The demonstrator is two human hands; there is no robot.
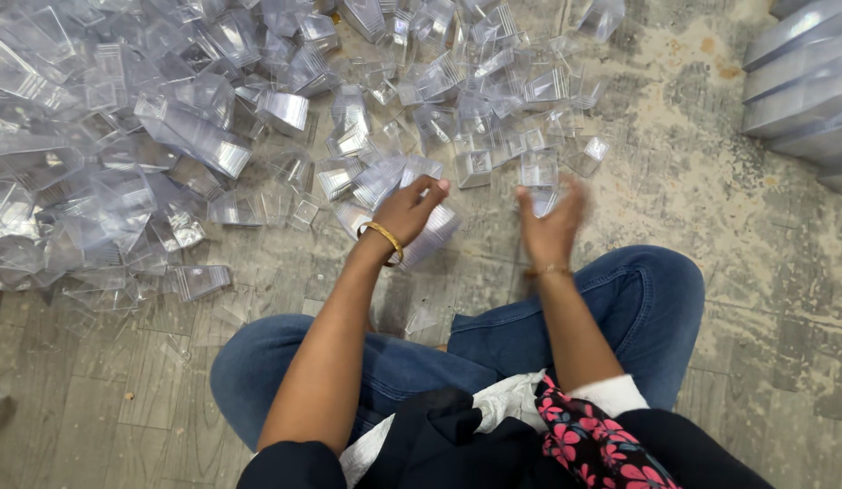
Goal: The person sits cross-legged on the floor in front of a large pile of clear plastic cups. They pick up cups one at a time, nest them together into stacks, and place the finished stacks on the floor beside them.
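Note:
I sit cross-legged on the floor in blue jeans. My left hand, with a gold bangle at the wrist, grips a stack of clear plastic cups held on its side. My right hand is blurred with motion, fingers up, touching a small clear plastic cup at its fingertips. Whether it grips that cup is unclear. A big heap of clear plastic cups spreads over the floor ahead and to my left.
Stacked clear plastic pieces lie in rows at the upper right. The floor is worn grey stone with sandy patches. Loose cups lie near my left knee.

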